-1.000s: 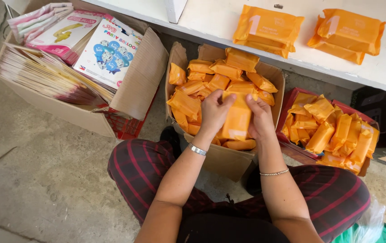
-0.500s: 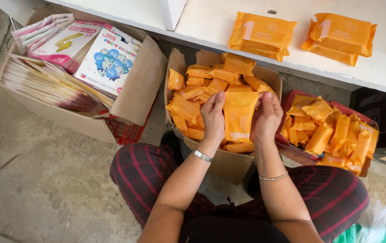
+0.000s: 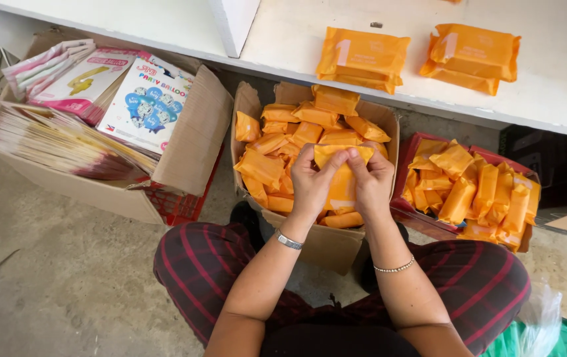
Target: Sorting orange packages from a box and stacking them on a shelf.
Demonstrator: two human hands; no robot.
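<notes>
left hand (image 3: 311, 184): pinching top edge of orange packet (image 3: 343, 177), fingers closed on it
right hand (image 3: 370, 185): same packet, thumb and fingers clamped on top edge
packet place: held above middle carton (image 3: 326, 241), dead centre
risk: thin wrap could tear if pulled apart hard; packet could slip back into the loose pile
shelf (image 3: 561, 73), 12–1 o'clock: two flat orange bundles (image 3: 363, 58), pale mark each
red box (image 3: 422, 221), 3 o'clock: more orange packets
big carton (image 3: 194, 139), 10 o'clock: white-blue and pink flat packs
</notes>
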